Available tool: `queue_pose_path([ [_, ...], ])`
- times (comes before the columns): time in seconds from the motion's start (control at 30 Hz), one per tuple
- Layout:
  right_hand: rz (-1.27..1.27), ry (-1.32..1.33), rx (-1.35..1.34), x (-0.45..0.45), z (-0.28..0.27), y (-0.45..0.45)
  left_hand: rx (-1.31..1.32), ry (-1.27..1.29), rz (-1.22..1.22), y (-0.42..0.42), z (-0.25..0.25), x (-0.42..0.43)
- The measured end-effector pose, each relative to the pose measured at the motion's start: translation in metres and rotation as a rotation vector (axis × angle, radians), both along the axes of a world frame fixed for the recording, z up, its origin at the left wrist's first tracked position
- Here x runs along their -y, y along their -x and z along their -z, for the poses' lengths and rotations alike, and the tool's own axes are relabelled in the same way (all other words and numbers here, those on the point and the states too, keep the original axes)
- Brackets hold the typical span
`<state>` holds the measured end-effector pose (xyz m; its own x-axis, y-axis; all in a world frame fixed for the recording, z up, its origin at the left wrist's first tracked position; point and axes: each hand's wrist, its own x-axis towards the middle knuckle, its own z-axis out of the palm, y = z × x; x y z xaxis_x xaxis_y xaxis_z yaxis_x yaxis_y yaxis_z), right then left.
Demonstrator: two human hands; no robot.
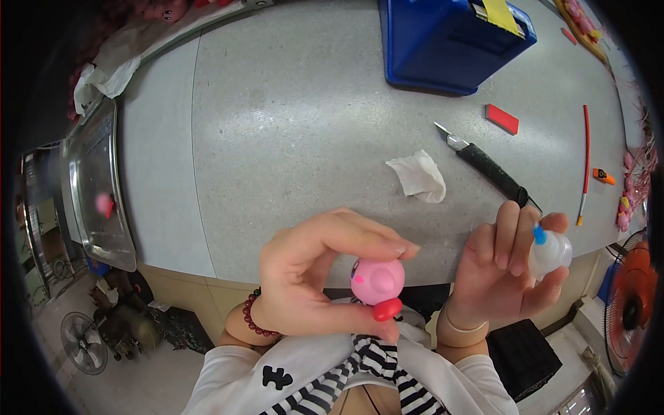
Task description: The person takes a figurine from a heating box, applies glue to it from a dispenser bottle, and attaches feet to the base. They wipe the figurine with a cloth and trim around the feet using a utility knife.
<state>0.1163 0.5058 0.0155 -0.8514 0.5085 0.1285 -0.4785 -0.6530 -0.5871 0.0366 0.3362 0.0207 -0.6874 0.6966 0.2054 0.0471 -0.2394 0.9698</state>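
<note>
My left hand (304, 270) is closed round a small round pink figurine (377, 280) with a red foot, pinched between fingers and thumb above the table's near edge. In my right hand (501, 266) is a small translucent squeeze bottle (551, 256) with a blue tip; the fingers are curled round it and the blue tip points up and left. A crumpled white tissue (420, 178) lies on the table beyond and between the hands. Past my right hand rests a craft knife (492, 171) with a black handle, its blade pointing away to the left.
A blue bin (443, 52) stands at the far side, with a red block (501, 119) nearby. To the right lie a thin red brush (586, 162), an orange object (604, 176) and several pink figurines (626, 197). At left, a metal tray (123, 235) holds a pink-and-red piece (105, 205).
</note>
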Motion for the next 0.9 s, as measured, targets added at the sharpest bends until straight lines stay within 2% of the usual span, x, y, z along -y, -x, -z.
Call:
queue_pose_path([
  [0.03, 0.0, 0.0, -0.001, 0.0, -0.002, 0.0, 0.19, -0.074, -0.053, -0.007, 0.0, -0.001],
  [0.07, 0.04, -0.107, 0.058, -0.001, -0.004, 0.001, 0.379, -0.149, -0.107, -0.011, 0.0, -0.002],
  [0.1, 0.079, -0.214, 0.117, -0.002, -0.006, 0.002, 0.379, -0.149, -0.108, -0.012, 0.0, -0.002],
  [0.13, 0.078, -0.214, 0.117, -0.004, -0.007, 0.001, 0.397, -0.164, -0.127, -0.012, 0.001, -0.003],
  [0.2, 0.401, -0.607, 0.368, -0.016, -0.009, -0.002, 0.412, -0.178, -0.15, -0.009, 0.001, 0.002],
  [0.23, 0.472, -0.779, 0.384, -0.03, -0.008, -0.005, 0.479, -0.208, -0.031, -0.002, 0.002, 0.01],
  [0.27, 0.471, -0.779, 0.382, -0.042, -0.007, -0.007, 0.547, -0.239, 0.09, 0.002, 0.004, 0.014],
  [0.33, 0.695, -0.938, 0.621, -0.059, -0.01, -0.002, 0.578, -0.303, 0.099, 0.0, 0.002, 0.008],
  [0.4, 0.677, -0.95, 0.683, -0.072, -0.009, 0.002, 0.788, -0.157, -0.103, -0.004, -0.014, -0.004],
  [0.43, 0.661, -0.969, 0.746, -0.077, -0.008, 0.001, 0.798, -0.116, -0.018, -0.002, -0.013, -0.002],
  [0.57, 0.772, -1.18, 0.77, -0.085, -0.005, -0.013, 0.867, -0.079, 0.048, -0.002, -0.02, -0.009],
  [0.63, 1.126, -1.365, 0.341, -0.06, -0.009, -0.009, 0.8, -0.039, -0.001, -0.006, -0.02, -0.013],
  [0.67, 0.912, -1.345, 0.251, -0.037, -0.016, -0.005, 0.807, -0.035, 0.009, -0.005, -0.016, -0.012],
  [0.7, 0.703, -1.313, 0.166, -0.016, -0.028, 0.0, 0.808, -0.146, 0.132, -0.005, -0.009, -0.01],
  [0.73, 0.454, -1.467, 0.191, -0.008, -0.041, 0.003, 0.808, -0.254, 0.258, -0.005, -0.004, -0.008],
  [0.77, 0.195, -1.601, 0.216, -0.002, -0.049, 0.005, 0.817, -0.244, 0.277, -0.007, -0.003, -0.008],
  [0.8, 0.143, -1.55, 0.163, 0.009, -0.04, 0.01, 0.839, -0.238, 0.245, -0.01, -0.002, -0.008],
  [0.83, 0.285, -1.512, 0.124, 0.019, -0.024, 0.012, 0.857, -0.234, 0.209, -0.013, -0.003, -0.007],
  [0.9, 0.24, -1.466, 0.109, 0.016, -0.027, 0.012, 0.881, -0.186, 0.198, -0.015, -0.01, -0.008],
])
